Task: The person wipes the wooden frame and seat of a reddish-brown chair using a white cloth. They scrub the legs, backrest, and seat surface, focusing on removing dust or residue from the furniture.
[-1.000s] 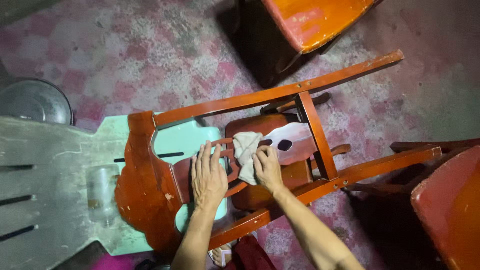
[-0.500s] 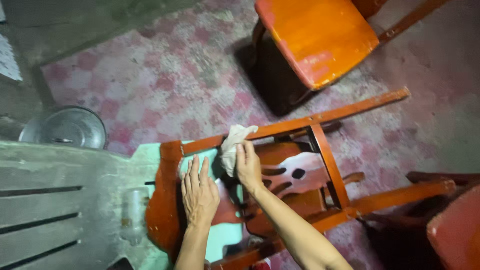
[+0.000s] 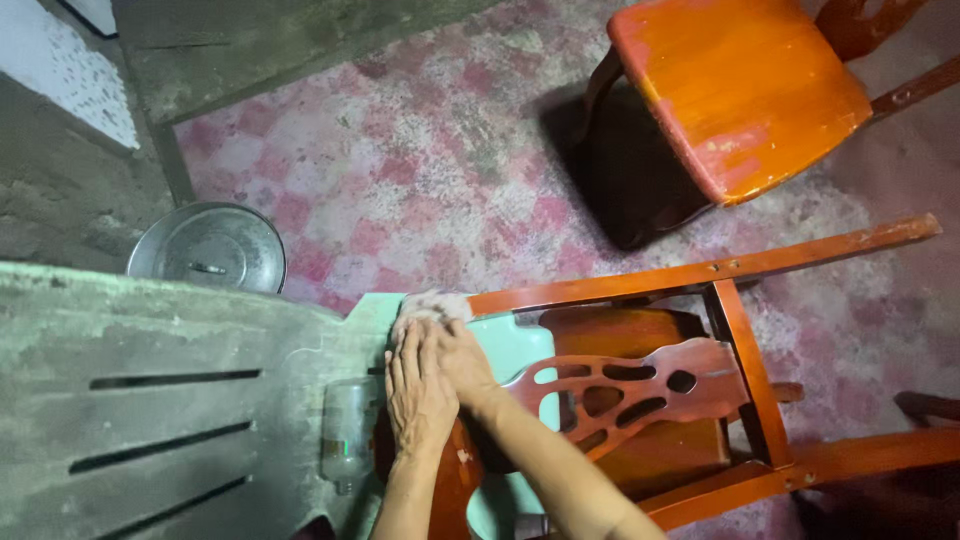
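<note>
A reddish-brown wooden chair point(image 3: 700, 272) lies tipped over, its carved back point(image 3: 640, 385) facing up across a pale green plastic chair point(image 3: 150, 400). My right hand point(image 3: 455, 345) presses a crumpled white cloth point(image 3: 430, 305) against the top end of the wooden chair's back. My left hand point(image 3: 418, 385) lies flat beside and partly over it, fingers together, resting on the same wood. Both forearms come in from the bottom edge.
A second orange-red wooden chair point(image 3: 740, 90) stands upright at the top right. A round metal lid or pan point(image 3: 208, 247) sits on the pink checkered floor at left. A clear plastic bottle point(image 3: 350, 430) lies by the green chair. More red wood shows at the right edge.
My right hand has carried the cloth leftwards along the chair back, from the carved middle to the top end. My left hand followed it. The view has shifted, so the chair sits lower in frame.
</note>
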